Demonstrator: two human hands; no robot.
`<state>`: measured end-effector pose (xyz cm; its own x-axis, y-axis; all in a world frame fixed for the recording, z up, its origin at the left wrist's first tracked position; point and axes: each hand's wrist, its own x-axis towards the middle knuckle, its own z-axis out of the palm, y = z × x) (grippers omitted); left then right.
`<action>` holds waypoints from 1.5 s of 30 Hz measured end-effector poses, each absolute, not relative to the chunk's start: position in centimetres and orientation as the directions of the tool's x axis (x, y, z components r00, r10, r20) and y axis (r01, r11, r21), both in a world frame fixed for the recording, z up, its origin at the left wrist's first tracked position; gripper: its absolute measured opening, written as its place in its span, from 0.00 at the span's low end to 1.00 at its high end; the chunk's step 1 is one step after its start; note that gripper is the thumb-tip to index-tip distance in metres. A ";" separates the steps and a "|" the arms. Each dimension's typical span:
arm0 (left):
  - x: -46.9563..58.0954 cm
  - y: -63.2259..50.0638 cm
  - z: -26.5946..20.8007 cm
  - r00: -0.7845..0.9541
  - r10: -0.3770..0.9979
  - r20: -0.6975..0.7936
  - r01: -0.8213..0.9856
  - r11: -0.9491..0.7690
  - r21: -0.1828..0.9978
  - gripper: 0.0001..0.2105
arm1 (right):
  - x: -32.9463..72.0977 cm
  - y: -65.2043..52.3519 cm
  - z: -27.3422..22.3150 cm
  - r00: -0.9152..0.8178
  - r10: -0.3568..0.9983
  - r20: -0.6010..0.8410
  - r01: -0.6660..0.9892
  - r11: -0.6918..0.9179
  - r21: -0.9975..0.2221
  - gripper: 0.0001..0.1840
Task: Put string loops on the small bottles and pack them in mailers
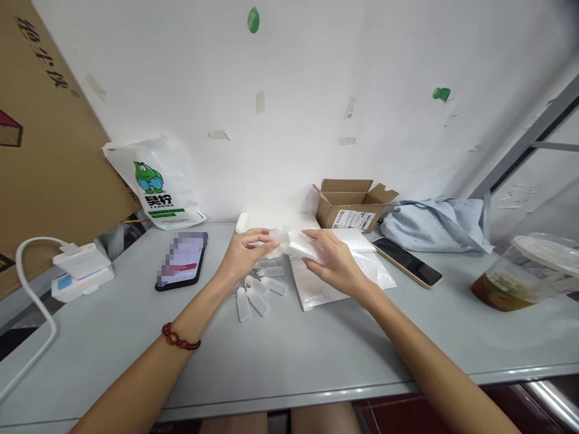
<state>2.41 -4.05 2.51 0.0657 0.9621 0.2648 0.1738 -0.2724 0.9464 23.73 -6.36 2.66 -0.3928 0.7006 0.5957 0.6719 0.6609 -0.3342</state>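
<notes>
My left hand (246, 256) pinches the left end of a crinkled clear plastic bag (281, 240). The bag's other end lies in my right hand (333, 259), whose fingers wrap over it; something white shows inside, but its kind is hard to make out. Just below my left hand, several small translucent tags (257, 298) lie in a cluster on the grey desk (271, 361). Under my right hand is a flat white plastic packet (312, 294), partly covered by the hand. A white object (289, 222) sits behind the bag, half hidden.
At left are a lit phone (181, 262), a white charger with a cable (84, 271), a printed white bag (158, 187) and a large carton (49, 120). An open cardboard box (346, 208), a dark phone (407, 262), a blue cloth (436, 223) and a drink cup (511, 283) stand right.
</notes>
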 end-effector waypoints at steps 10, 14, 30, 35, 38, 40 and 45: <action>2.7 -4.2 2.5 0.187 0.959 0.211 0.282 -0.258 0.924 0.14 | 23.0 -6.7 2.1 -0.537 0.605 0.589 0.688 0.718 -0.110 0.26; 2.8 -4.1 2.4 -0.011 0.970 0.245 0.273 -0.232 0.933 0.13 | 22.7 -6.8 1.9 -0.547 0.651 0.527 0.790 0.609 0.067 0.31; 4.8 -5.6 1.8 -0.070 0.996 0.058 0.089 -0.051 0.995 0.19 | 21.7 -6.8 1.0 -0.582 0.614 0.534 0.803 0.537 0.258 0.34; 4.4 -6.0 3.2 -0.015 0.999 -0.039 -0.162 0.036 0.986 0.25 | 21.4 -6.9 0.5 -0.551 0.569 0.611 0.826 0.476 0.301 0.28; 3.9 -5.6 3.6 -0.060 0.998 -0.009 -0.264 -0.007 0.965 0.23 | 21.5 -6.7 0.5 -0.513 0.580 0.633 0.856 0.402 0.325 0.25; 3.7 -5.5 3.6 -0.040 0.999 0.022 -0.251 -0.032 0.968 0.15 | 21.7 -6.6 0.6 -0.498 0.571 0.653 0.866 0.366 0.340 0.24; 4.2 -5.9 2.2 0.173 0.913 0.370 0.223 -0.402 0.888 0.10 | 22.2 -6.7 1.3 -0.500 0.488 0.715 0.863 0.353 0.363 0.15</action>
